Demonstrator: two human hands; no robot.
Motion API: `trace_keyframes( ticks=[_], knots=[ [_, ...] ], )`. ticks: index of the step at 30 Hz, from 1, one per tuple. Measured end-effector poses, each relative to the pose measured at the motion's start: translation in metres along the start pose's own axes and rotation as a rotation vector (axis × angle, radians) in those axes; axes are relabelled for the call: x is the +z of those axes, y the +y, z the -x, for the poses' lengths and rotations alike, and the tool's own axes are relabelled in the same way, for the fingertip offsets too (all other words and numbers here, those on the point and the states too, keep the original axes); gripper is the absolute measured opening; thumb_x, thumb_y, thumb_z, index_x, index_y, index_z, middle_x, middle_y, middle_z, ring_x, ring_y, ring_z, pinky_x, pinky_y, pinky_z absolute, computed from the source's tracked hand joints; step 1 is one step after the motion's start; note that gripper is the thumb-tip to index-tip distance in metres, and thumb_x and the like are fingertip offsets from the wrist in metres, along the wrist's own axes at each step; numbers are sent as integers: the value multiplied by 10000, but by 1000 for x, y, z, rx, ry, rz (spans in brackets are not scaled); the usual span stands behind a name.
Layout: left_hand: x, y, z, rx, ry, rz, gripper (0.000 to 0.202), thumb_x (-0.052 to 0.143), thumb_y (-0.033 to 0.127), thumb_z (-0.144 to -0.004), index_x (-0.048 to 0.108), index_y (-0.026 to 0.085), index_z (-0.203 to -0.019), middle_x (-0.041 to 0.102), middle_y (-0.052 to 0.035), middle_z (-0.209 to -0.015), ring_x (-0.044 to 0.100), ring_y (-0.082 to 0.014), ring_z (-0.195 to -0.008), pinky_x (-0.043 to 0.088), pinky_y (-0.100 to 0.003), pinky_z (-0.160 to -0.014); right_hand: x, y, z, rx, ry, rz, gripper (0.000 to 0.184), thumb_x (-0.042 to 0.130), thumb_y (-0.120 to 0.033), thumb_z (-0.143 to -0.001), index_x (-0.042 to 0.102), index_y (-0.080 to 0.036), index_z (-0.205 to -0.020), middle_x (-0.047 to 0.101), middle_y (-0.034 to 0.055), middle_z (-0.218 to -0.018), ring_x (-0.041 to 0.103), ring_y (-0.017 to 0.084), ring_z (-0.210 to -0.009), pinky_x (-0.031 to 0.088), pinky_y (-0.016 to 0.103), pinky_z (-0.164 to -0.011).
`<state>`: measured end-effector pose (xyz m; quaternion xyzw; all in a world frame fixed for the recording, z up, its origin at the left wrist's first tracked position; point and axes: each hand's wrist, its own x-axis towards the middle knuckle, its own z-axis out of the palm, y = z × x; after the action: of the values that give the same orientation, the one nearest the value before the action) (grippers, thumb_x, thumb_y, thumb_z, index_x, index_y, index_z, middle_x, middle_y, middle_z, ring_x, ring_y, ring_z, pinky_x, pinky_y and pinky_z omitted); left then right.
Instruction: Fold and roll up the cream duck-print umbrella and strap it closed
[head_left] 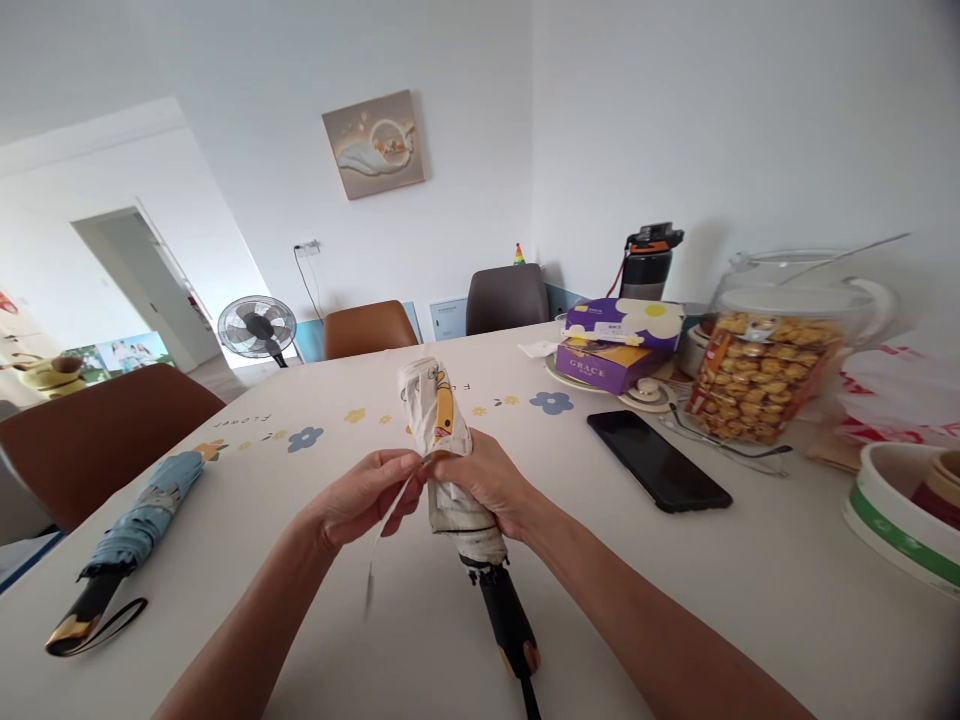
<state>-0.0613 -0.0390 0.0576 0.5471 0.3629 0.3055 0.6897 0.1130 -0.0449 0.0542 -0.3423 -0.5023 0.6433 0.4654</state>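
Note:
A folded white umbrella (466, 520) with a yellow cartoon print is held above the table, its black handle (510, 620) pointing toward me. My right hand (487, 480) is wrapped round the middle of its canopy. Against the canopy's left side, my left hand (375, 495) is closed in a pinch at the umbrella's strap. A thin white length (381, 535) hangs down from there, blurred at its lower end. The fingertips of both hands meet, hiding part of the strap. Farther left lies a folded light-blue umbrella (150, 515) with a black and gold handle, touched by neither hand.
On the right of the table (315, 620) are a black phone (656, 460), eyeglasses (727, 440), a jar of snacks (769, 370), purple boxes (600, 362), a bottle (646, 265) and a white-green round container (892, 525). Chairs (371, 330) and a fan (257, 328) stand beyond.

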Motion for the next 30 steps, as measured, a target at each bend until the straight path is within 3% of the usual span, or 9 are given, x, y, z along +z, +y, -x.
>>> trace_keyframes(
  ticks=[2,6,8,10,12,16,21,25,30],
  knots=[
    [-3,-6,0,5,3,46,283,651,379,-734,545,141,-624,467,-2,-576,456,-85,-514,323,-151,-366,0,2,-1,36,-51,-50,182,595,-133,-580,544,-169,-750,586,5,-640,553,149,-594,459,285,-565],
    [-2,-15,1,45,9,150,198,646,307,-753,547,152,-680,534,-9,-654,543,-101,-550,455,-223,-508,-1,8,-4,88,-209,-186,122,578,-142,-628,548,-149,-746,560,-2,-575,539,135,-524,458,290,-547],
    [-1,-17,2,23,-12,212,182,601,315,-791,518,172,-716,468,32,-580,454,-62,-435,406,-192,-427,-3,12,-6,120,-169,-227,113,582,-144,-641,547,-139,-748,555,-3,-574,523,114,-509,441,256,-519],
    [0,-19,2,7,-11,279,184,576,306,-814,482,181,-718,333,77,-496,268,-21,-357,260,-131,-342,-6,16,-10,167,-125,-257,125,603,-158,-648,542,-138,-756,557,-4,-599,524,103,-522,423,222,-490],
    [-3,-20,1,22,25,328,202,583,282,-813,454,178,-697,221,97,-466,142,-19,-366,138,-116,-328,-9,20,-13,226,-165,-292,137,620,-194,-658,536,-141,-753,552,-4,-621,529,102,-525,413,209,-461],
    [-11,-23,-2,22,31,333,223,613,261,-786,447,171,-668,161,110,-422,75,-27,-383,105,-137,-338,-11,23,-14,333,-270,-360,182,632,-261,-667,528,-147,-763,534,-12,-585,506,97,-463,407,207,-411],
    [-13,-22,0,14,-21,272,164,600,295,-790,523,159,-738,198,108,-391,85,-29,-382,106,-156,-354,-10,22,-15,320,-267,-448,324,648,-431,-681,514,-156,-789,550,-6,-600,520,100,-469,405,199,-402],
    [-9,-20,0,10,28,137,181,615,314,-780,530,156,-770,249,100,-413,112,-25,-399,100,-164,-375,-9,20,-16,384,-281,-479,502,477,-651,-737,508,-153,-792,533,2,-581,488,103,-429,385,215,-373],
    [-6,-23,-5,25,118,32,244,639,375,-754,504,183,-822,346,85,-463,161,-33,-418,94,-182,-392,-9,23,-13,447,-359,-529,490,447,-640,-771,498,-157,-834,533,-12,-621,488,85,-429,383,203,-385]
  ],
)
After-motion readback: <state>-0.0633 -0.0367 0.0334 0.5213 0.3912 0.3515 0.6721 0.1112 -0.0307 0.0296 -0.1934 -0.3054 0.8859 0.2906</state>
